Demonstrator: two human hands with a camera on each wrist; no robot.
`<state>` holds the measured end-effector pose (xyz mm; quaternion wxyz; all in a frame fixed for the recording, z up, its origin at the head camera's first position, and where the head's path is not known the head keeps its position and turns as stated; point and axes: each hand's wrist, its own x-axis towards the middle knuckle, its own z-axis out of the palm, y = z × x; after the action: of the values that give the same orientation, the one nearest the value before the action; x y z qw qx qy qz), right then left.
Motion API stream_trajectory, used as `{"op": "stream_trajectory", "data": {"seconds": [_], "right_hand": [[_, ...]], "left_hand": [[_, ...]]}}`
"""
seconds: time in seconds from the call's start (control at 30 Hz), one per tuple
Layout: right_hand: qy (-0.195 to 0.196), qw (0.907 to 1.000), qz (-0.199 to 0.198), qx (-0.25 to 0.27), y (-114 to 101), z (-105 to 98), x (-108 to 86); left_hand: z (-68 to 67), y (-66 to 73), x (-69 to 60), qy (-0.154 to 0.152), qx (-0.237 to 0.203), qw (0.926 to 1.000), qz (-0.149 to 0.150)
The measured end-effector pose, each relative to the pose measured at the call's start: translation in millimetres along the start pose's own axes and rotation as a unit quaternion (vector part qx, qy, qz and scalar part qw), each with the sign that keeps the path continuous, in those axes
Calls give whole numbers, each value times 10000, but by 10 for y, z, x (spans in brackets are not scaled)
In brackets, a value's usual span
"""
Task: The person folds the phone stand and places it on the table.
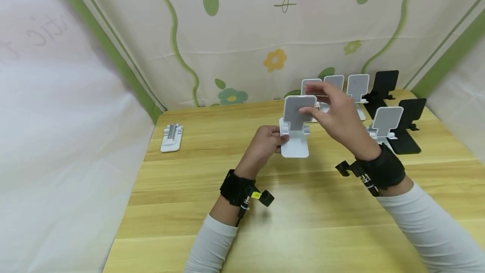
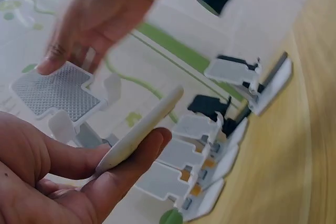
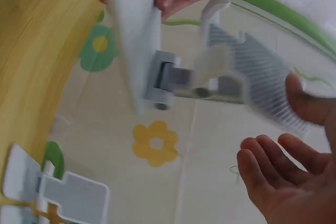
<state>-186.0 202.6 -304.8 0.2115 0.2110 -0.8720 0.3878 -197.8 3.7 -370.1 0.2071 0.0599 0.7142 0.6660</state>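
Above the pale yellow wood-grain worktop (image 1: 182, 197), the white plastic folding stand (image 1: 297, 125) with a ridged grey panel is held up; adjusting that panel seems the step, best done by steadying the base and turning gently at the hinge. The left hand (image 1: 264, 144) pinches the base between thumb and fingers. The right hand (image 1: 339, 115) has loosely spread fingers, gripping nothing, thumb at the panel.
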Motion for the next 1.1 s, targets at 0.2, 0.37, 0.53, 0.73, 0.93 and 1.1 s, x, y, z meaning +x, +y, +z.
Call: {"op": "stream_trajectory", "data": {"seconds": [0.2,0.37,0.53,0.73,0.93,1.1], "right_hand": [[-1070,9840,1036,981,91,-14,2],[-972,9874,917,846,100,-5,-4],[-650,9914,834,767,77,39,-4],[-126,9920,541,1133,52,121,-3],[-19,9954,375,886,24,150,17],[392,9982,-448,23,-68,104,32]], "left_hand": [[-7,79,-59,-292,-363,9989,7],[5,129,-107,-301,-414,9987,37],[4,141,-132,-256,-409,9988,33],[14,149,-149,-264,-357,9990,4],[0,126,-122,-205,-369,9991,25],[-17,103,-98,-119,-336,9994,-15]]}}
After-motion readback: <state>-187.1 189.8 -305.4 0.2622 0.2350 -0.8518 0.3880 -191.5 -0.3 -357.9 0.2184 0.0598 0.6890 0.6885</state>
